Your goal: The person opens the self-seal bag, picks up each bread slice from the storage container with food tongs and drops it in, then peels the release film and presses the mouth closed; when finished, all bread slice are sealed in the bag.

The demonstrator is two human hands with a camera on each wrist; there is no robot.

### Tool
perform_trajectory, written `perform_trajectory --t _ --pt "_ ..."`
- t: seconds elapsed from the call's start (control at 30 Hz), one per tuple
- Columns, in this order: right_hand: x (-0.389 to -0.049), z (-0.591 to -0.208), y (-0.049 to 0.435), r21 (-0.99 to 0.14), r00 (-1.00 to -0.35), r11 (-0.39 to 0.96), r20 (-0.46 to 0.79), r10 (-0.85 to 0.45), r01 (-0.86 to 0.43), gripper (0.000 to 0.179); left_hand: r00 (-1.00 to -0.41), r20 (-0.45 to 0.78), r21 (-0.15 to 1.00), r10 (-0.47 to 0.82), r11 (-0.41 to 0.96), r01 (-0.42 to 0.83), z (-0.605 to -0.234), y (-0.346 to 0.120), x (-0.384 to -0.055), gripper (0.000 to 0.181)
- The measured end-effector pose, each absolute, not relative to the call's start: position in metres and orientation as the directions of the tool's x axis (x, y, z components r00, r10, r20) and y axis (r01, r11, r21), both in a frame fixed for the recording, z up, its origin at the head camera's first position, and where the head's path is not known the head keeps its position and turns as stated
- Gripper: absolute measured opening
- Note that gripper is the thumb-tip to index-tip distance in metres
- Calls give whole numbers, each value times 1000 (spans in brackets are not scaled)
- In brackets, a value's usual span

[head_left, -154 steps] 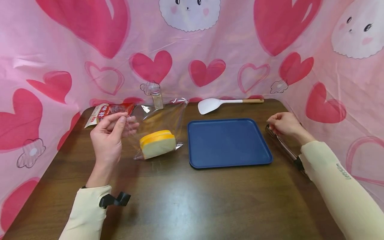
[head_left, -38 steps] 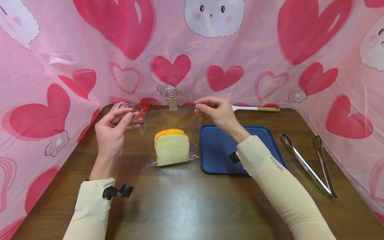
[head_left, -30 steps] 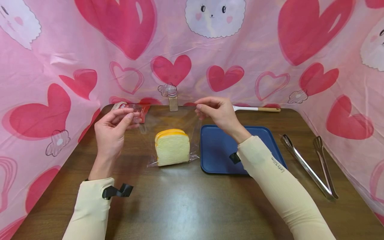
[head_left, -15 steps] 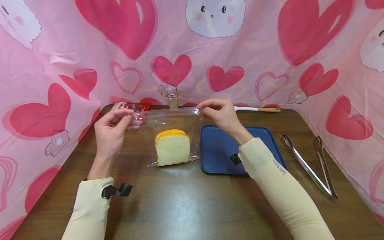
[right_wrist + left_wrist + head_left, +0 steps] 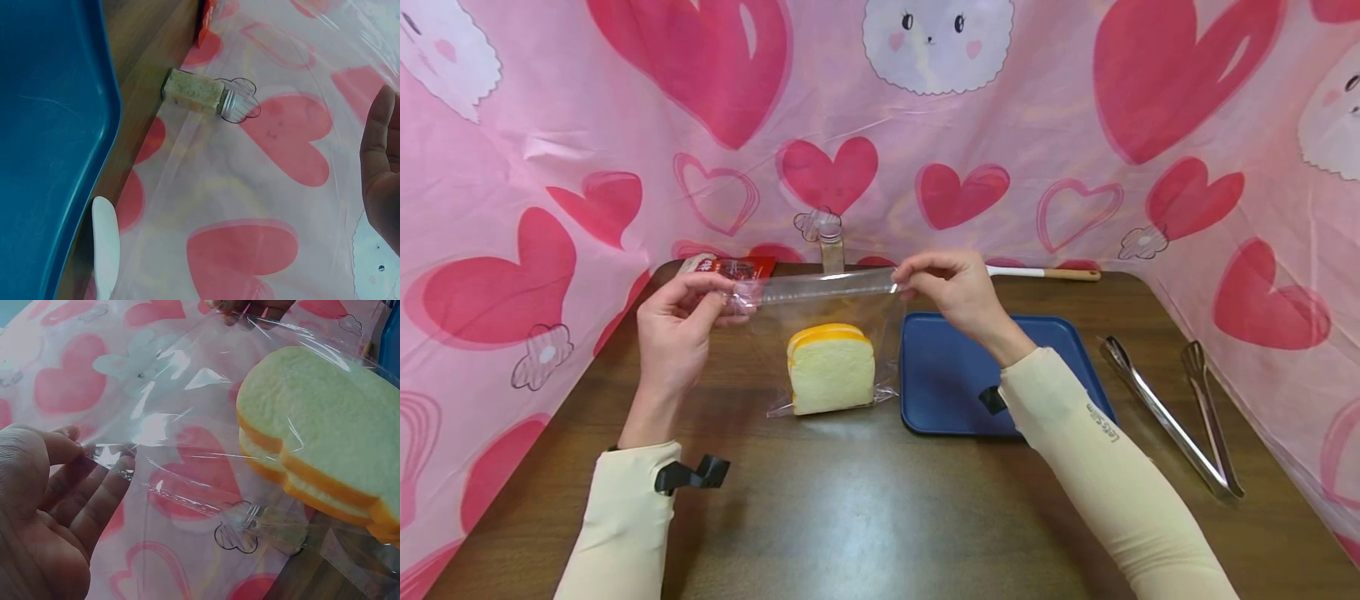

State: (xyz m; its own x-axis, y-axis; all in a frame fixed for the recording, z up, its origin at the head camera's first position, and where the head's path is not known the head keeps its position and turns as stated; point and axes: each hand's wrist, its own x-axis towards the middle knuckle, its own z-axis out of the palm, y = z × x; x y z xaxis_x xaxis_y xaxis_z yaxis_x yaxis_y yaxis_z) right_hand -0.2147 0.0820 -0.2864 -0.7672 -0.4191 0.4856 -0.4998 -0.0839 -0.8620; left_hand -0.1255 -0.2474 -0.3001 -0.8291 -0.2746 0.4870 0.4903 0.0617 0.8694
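Observation:
A clear plastic bag stands on the table with two bread slices inside, yellow-orange at the crust and upright. My left hand pinches the bag's top left corner between thumb and fingers; the left wrist view shows the film at those fingertips. At the top right corner, thumb and index finger of my right hand pinch the film. Between both hands the top edge is stretched in a shiny, folded-looking band. The right wrist view catches only part of the right hand, its fingertips out of frame.
A blue tray lies right of the bag, partly under my right forearm. Metal tongs lie farther right. Along the back are a white spatula with a wooden handle, a glass shaker and a red food packet.
My right hand has left the tongs at the right and now grips the bag's right corner. The bag has been straightened, its top edge lowered and pulled into a band. My left hand stays.

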Motion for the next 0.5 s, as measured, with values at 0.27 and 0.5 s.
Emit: perform_trajectory --t 0.27,0.5 --pt "-213 -289 81 -855 -766 -99 503 -401 -509 15 -818 533 843 -214 51 536 -303 -251 -124 18" --pt "-214 -292 82 -844 -759 -90 518 -393 -529 19 -791 578 800 -198 -50 597 -306 -247 -127 13"
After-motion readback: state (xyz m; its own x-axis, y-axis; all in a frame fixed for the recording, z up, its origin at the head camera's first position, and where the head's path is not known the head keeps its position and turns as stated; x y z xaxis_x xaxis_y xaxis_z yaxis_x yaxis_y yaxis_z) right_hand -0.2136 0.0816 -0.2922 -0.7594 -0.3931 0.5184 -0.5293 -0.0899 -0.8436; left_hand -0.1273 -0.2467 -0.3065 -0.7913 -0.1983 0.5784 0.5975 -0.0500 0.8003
